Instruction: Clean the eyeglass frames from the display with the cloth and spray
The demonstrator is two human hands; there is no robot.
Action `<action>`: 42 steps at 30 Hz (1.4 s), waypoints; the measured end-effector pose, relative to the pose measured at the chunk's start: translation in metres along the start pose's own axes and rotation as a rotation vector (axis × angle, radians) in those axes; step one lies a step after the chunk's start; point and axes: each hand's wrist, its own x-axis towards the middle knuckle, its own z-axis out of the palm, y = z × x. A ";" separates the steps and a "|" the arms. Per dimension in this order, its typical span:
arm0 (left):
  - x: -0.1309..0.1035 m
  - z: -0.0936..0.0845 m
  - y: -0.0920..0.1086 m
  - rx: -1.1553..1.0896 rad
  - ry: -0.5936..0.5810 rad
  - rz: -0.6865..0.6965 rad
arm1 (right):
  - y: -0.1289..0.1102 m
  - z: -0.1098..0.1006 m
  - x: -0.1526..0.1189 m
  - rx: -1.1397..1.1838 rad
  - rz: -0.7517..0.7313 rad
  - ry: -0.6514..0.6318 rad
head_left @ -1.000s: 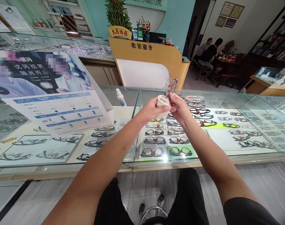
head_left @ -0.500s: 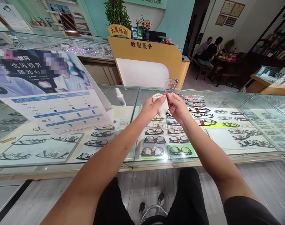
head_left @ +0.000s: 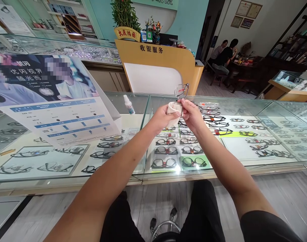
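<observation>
My left hand (head_left: 161, 118) is closed on a cream cleaning cloth (head_left: 174, 108), which is folded about the lower part of a pair of glasses (head_left: 181, 90). Pinched by the fingers of my right hand (head_left: 192, 111), the glasses stand on end, one round lens with a red mark rising above both hands. The other lens is hidden by the cloth and fingers. Both hands are over the glass display counter (head_left: 140, 177). To their left a small white spray bottle (head_left: 129, 105) stands on the glass top.
Rows of eyeglasses (head_left: 166, 150) lie inside the case beneath my arms. A large printed sign (head_left: 75, 116) stands on the counter at left. Beyond is a wooden cashier desk (head_left: 156, 55). Two people (head_left: 224, 56) sit at a table at the back right.
My left thumb and the cloth have shifted slightly down along the glasses, and more of the cloth shows on top. The upright lens has turned a little. My right hand keeps its grip.
</observation>
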 end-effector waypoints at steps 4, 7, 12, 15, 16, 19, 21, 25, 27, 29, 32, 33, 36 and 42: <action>0.001 0.003 -0.002 -0.002 0.067 0.019 | 0.007 0.003 -0.001 0.009 0.009 0.005; 0.002 0.004 -0.005 -0.007 0.137 0.063 | 0.013 0.004 -0.001 -0.008 -0.019 -0.001; 0.008 -0.001 -0.012 -0.007 0.174 0.109 | 0.010 0.005 -0.002 -0.055 -0.020 0.006; 0.011 -0.008 -0.012 0.002 0.107 0.083 | 0.003 0.005 -0.003 -0.044 -0.014 0.011; 0.012 -0.011 -0.011 0.003 0.075 0.075 | 0.001 0.005 -0.004 -0.036 -0.018 0.016; 0.012 -0.016 -0.007 0.019 -0.017 0.074 | -0.002 0.004 -0.003 -0.033 -0.028 0.029; 0.010 -0.015 -0.005 0.051 -0.040 0.080 | -0.001 0.004 -0.003 -0.035 -0.031 0.022; 0.005 -0.006 -0.002 0.100 0.043 0.126 | 0.005 0.005 -0.003 -0.023 -0.020 0.008; 0.004 -0.002 -0.003 0.110 0.095 0.151 | 0.008 0.006 -0.004 -0.023 -0.012 0.003; 0.003 0.000 -0.003 0.133 0.137 0.170 | 0.009 0.008 -0.005 -0.026 -0.006 0.000; 0.004 -0.002 -0.004 0.172 0.156 0.164 | 0.007 0.008 -0.005 -0.041 0.010 0.005; 0.005 -0.004 -0.004 0.176 0.144 0.152 | 0.006 0.008 -0.005 -0.045 0.008 0.007; 0.007 -0.011 -0.004 0.168 0.073 0.130 | 0.003 0.005 -0.003 -0.046 -0.022 0.011; 0.005 -0.012 0.002 0.152 -0.030 0.119 | 0.002 0.002 -0.001 -0.060 -0.025 0.019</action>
